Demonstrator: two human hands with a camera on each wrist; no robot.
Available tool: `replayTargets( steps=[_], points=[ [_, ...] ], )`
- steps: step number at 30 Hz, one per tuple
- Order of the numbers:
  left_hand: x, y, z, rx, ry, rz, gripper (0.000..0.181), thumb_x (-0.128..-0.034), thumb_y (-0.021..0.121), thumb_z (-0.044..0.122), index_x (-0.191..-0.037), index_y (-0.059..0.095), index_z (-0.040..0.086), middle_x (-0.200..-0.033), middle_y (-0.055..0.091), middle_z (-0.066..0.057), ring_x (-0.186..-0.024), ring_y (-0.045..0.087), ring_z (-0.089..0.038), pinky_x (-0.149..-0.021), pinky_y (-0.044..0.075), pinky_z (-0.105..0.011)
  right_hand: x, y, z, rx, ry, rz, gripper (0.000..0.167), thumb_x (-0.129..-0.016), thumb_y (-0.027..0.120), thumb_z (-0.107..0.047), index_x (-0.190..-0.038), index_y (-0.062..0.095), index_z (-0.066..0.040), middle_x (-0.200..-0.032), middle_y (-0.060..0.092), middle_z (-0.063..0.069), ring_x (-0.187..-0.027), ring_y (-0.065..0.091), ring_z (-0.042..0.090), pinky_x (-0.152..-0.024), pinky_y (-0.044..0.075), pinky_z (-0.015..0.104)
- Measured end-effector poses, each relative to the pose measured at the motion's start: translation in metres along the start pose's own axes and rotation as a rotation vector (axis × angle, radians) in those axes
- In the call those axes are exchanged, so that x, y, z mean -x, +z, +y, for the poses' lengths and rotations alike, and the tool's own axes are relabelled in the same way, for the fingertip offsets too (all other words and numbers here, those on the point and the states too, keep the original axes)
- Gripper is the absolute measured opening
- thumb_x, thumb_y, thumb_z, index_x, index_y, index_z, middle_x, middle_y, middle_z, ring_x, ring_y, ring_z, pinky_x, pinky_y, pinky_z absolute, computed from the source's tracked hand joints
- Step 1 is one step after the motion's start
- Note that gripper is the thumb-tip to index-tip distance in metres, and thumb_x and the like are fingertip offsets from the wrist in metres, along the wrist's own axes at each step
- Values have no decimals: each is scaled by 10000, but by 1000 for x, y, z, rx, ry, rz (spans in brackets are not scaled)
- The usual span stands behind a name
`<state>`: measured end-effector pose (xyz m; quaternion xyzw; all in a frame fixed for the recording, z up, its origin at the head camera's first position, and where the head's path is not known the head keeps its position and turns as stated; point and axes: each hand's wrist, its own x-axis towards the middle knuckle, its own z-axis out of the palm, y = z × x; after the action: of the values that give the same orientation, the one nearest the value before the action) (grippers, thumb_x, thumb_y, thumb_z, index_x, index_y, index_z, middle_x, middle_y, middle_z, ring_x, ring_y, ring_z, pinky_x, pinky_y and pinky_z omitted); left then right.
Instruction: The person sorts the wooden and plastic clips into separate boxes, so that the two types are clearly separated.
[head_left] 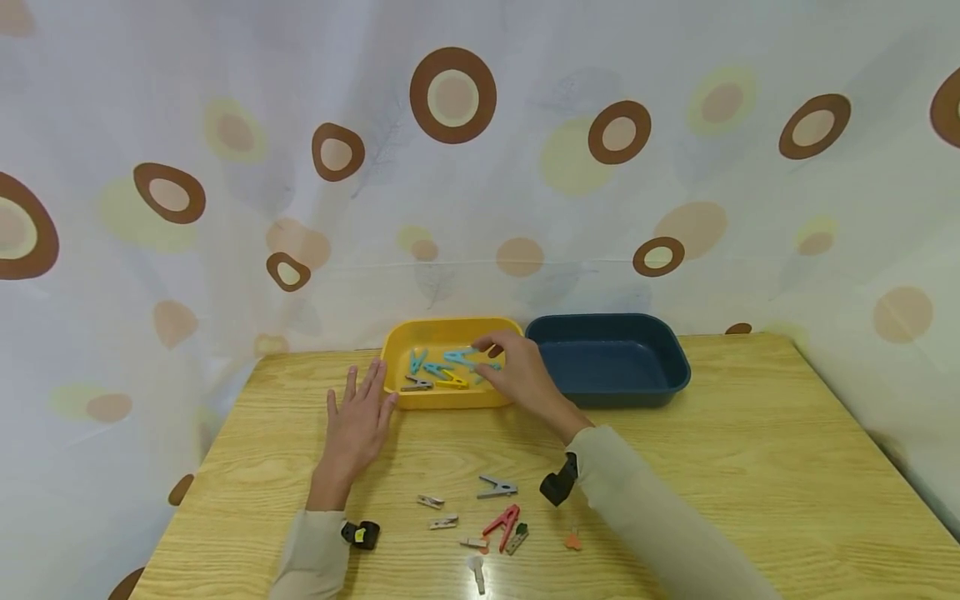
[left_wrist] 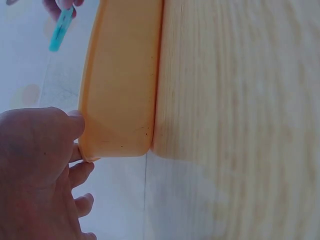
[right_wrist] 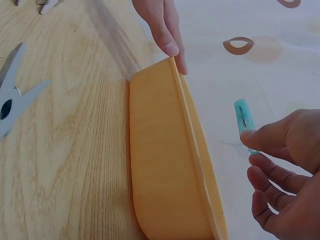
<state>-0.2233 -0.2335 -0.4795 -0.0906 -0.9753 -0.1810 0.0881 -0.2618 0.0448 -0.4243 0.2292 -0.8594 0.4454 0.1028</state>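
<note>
Right wrist view: the right hand (right_wrist: 290, 172) pinches a teal clip (right_wrist: 242, 114) near one end, above the yellow tray (right_wrist: 165, 155) along the far edge of the table (head_left: 765, 450). Handling: probably light, stiff, smooth plastic; hold one end lightly, since squeezing may spring it. The left hand (head_left: 358, 429), fingers extended, touches the tray's left rim. Clearance: navy tray (head_left: 615, 402) just right; more room toward the table's right edge.

On my feed I've got a dark blue tray (head_left: 609, 365) near the back of a wood-grain table (head_left: 750, 467), plus a funky brown-ringed cloth (head_left: 480, 192) hanging behind.
</note>
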Motion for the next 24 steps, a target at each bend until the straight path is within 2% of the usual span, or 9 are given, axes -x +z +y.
replayTargets(
  steps=[13, 24],
  points=[
    [0, -2, 1, 0, -2, 9, 617, -1129, 373, 380, -1642, 227, 70, -1693, 221, -105, -1561, 54, -400, -1144, 62, -764, -18, 15, 11, -46, 39, 3, 264, -924, 762, -41, -1183, 726, -3, -1154, 692, 168, -1006, 642, 318, -855, 551, 457],
    [0, -4, 2, 12, 3, 12, 612, -1126, 395, 362, -1638, 239, 66, -1692, 221, -105, -1560, 61, -403, -1142, 69, -765, -41, 29, 15, -19, 179, -31, 244, -923, 766, -51, -1164, 739, -25, -1136, 701, 122, -1022, 654, 286, -862, 564, 406]
  ],
)
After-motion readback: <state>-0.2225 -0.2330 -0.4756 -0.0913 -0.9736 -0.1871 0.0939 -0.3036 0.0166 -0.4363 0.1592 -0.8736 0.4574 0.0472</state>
